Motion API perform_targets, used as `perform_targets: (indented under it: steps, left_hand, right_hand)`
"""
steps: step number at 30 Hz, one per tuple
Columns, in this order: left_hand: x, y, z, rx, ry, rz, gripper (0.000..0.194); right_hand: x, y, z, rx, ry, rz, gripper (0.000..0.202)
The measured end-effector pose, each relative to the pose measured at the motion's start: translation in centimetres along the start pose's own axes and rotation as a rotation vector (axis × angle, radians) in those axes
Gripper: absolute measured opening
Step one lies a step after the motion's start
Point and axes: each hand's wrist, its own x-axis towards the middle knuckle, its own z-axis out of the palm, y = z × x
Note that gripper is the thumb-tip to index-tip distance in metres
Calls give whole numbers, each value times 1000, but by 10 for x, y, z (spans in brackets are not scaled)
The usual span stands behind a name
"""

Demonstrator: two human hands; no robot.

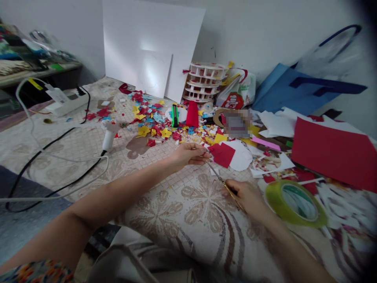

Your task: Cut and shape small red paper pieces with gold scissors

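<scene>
My right hand point(243, 196) grips a pair of scissors point(218, 177) with gold-coloured handles, their blades pointing up and left. The blade tips come close to the fingertips of my left hand point(193, 154), which is closed in a pinch over the table. Whatever those fingers hold is too small to make out. Just right of them, red paper point(225, 154) overlaps a white scalloped paper shape point(241, 156). A small white scrap point(215, 171) lies beneath the blades.
Cut paper flowers point(144, 131) and scraps cover the table's middle. Behind them stands a white tiered model point(205, 81). A glue gun point(109, 135) with a black cord is at left. Yellow tape point(275, 196) and a red sheet point(332, 151) lie at right.
</scene>
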Motion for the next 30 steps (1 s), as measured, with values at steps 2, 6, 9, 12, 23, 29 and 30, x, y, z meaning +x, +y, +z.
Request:
perform_targets:
  steps: [2, 6, 9, 12, 23, 29, 30]
  left_hand:
    - [-1, 1, 1, -21, -28, -42, 15]
    - [-2, -1, 3, -70, -91, -95, 12]
    - [-2, -2, 4, -101, -107, -116, 7]
    - [-2, -1, 5, -136, -115, -128, 6]
    - [-3, -1, 8, -160, -103, -131, 15]
    - [-6, 1, 10, -138, -81, -132, 17]
    - [-7, 1, 11, -134, -81, -131, 17]
  right_hand:
    - [-1, 1, -2, 40, 13, 6, 32]
    - [-2, 4, -3, 74, 7, 10, 29]
    - [-2, 5, -2, 109, -4, 9, 28]
    - [-2, 5, -3, 161, -8, -3, 26]
    - [-2, 1, -6, 135, -20, 5, 30]
    - [-1, 3, -5, 105, -8, 0, 28]
    - [-1, 3, -5, 104, -11, 0, 28]
